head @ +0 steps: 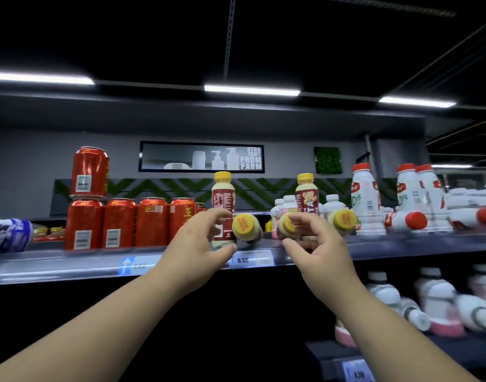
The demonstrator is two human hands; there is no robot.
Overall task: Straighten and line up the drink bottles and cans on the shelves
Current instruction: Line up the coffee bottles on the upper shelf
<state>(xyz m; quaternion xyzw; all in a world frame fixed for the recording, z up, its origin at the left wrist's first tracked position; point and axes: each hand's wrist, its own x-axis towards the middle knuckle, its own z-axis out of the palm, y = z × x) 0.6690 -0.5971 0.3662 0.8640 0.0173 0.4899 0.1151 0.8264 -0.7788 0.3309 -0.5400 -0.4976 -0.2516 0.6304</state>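
Upright bottle (223,199) is pinched between left hand (197,244) fingers and thumb; right hand (316,244) fingers wrap a tipped bottle (285,228).

Open air above the shelf (70,267), red cans (131,221) walling the left, toppled yellow-capped bottles (246,227) across the front — gap between two upright bottles (223,194) behind.

Bare left forearm (98,326) and bare right forearm (388,326), uncovered from the frame's bottom edge to the wrists. Bare left hand (200,244) and bare right hand (316,244), fingertips slightly blurred.
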